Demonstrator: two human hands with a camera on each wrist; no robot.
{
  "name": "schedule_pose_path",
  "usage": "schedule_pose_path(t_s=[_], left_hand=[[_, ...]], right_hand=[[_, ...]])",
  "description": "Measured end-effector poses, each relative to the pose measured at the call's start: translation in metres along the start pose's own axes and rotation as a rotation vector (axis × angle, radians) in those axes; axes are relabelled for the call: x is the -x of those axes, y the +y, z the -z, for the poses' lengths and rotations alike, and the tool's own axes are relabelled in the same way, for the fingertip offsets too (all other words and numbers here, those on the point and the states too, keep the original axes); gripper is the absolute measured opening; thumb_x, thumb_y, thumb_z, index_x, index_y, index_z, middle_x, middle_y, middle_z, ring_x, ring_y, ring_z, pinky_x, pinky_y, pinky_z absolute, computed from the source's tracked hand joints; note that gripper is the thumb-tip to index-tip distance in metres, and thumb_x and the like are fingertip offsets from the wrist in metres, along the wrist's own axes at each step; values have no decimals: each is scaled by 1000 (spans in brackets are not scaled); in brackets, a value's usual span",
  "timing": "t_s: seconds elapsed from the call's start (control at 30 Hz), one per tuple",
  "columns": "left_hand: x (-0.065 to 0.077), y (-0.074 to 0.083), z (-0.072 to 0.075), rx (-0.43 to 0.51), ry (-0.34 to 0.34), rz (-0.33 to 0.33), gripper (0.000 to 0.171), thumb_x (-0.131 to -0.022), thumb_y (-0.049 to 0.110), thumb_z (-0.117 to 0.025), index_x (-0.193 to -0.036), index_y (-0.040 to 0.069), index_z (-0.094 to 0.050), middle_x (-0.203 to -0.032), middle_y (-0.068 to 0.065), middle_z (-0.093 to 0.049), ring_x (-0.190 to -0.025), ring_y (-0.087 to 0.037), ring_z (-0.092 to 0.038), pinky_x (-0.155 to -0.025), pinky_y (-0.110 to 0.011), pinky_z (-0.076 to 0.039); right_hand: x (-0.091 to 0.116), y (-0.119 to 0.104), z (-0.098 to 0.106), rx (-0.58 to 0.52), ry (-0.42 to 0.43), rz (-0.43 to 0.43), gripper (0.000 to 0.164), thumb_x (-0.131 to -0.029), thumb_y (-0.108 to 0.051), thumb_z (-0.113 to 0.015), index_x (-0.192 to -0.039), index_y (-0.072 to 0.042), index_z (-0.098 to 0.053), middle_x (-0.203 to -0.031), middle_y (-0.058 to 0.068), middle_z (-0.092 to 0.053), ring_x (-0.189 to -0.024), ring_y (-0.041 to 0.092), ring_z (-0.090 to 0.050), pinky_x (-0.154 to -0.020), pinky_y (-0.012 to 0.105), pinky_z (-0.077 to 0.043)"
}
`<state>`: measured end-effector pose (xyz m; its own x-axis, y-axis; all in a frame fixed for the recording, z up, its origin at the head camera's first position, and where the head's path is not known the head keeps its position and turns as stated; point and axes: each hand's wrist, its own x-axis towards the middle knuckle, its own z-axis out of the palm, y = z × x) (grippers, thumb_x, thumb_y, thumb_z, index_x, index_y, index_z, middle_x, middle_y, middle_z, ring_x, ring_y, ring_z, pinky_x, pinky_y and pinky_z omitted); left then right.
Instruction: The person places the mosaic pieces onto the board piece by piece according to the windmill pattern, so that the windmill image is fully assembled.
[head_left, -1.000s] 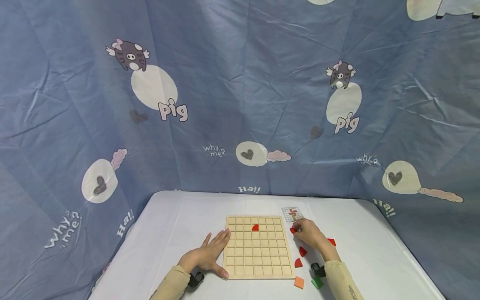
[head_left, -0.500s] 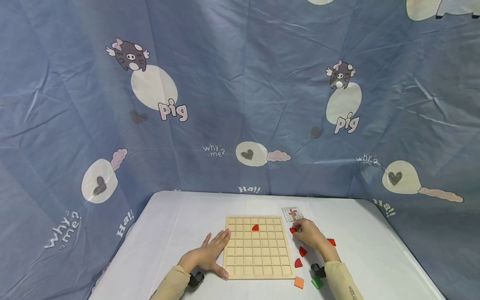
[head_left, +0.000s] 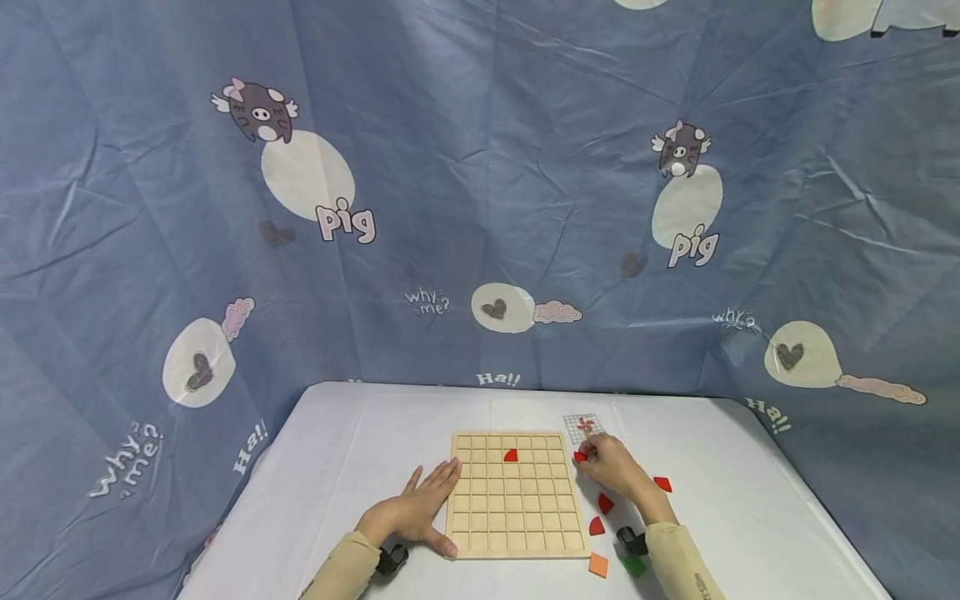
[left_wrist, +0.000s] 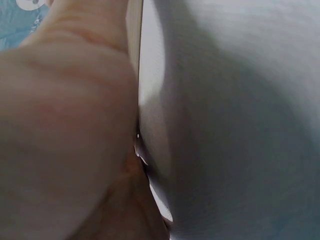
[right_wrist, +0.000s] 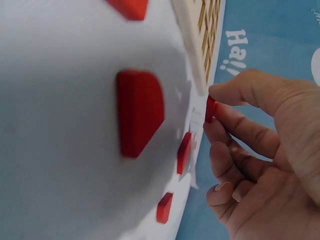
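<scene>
A square wooden grid board point(head_left: 517, 502) lies on the white table, with one red quarter-circle block point(head_left: 511, 455) in a cell of its upper part. My left hand point(head_left: 418, 508) rests along the board's left edge, fingers spread and thumb at the lower corner; its wrist view shows mostly the palm side close up. Beyond the board's right edge, my right hand point(head_left: 613, 465) pinches another red block point(right_wrist: 210, 109) between thumb and index finger, the other fingers loosely bent. Just behind that hand lies a card point(head_left: 583, 427) printed with a grid and a red pinwheel pattern, partly covered by the fingers.
Red quarter-circle blocks point(head_left: 605, 502) lie loose right of the board, one point(head_left: 662, 483) beyond the right forearm. Nearer the front are an orange square point(head_left: 597, 565) and a green block point(head_left: 634, 567), partly behind the wrist camera. A blue patterned cloth point(head_left: 487, 208) hangs behind the table.
My right hand, with the red block pinched in it, has shifted slightly left toward the board's edge. The left hand and the board have stayed in place.
</scene>
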<state>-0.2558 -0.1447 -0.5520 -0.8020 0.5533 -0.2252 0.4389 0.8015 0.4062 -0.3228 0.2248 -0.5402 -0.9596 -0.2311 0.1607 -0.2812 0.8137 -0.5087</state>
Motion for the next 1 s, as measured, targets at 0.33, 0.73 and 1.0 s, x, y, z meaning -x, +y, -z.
schedule_pose_path(t_s=[0.33,0.73,1.0], left_hand=[[1,-2,0,-8,-2,-10,135,-60,70,-72,-155,3,-2,-163,-14,1,-151,-32,-3,-119,-60,0],[2,-2,1,-14,-3,-10,135,-60,69,-72,-154,3,-2,-163,-15,1,-151,-33,-3,-119,-61,-1],[3,-2,0,-21,-3,-11,135,-60,70,-71,-154,2,-3,-163,-15,2,-151,-33,-3,-119,-61,-1]], right_hand=[[-2,-18,-2,-70,-39,43,11,-81,-11,-75,-91,-10,-69,-90,1,-65,-86,17,-61,-71,32,-50],[-6,-47,-11,-58,-69,145,14,-82,-9,-72,-95,-8,-70,-95,4,-66,-87,19,-61,-69,32,-51],[-11,-62,-26,-53,-108,187,16,-83,-11,-72,-99,-7,-70,-96,2,-65,-87,16,-59,-71,31,-52]])
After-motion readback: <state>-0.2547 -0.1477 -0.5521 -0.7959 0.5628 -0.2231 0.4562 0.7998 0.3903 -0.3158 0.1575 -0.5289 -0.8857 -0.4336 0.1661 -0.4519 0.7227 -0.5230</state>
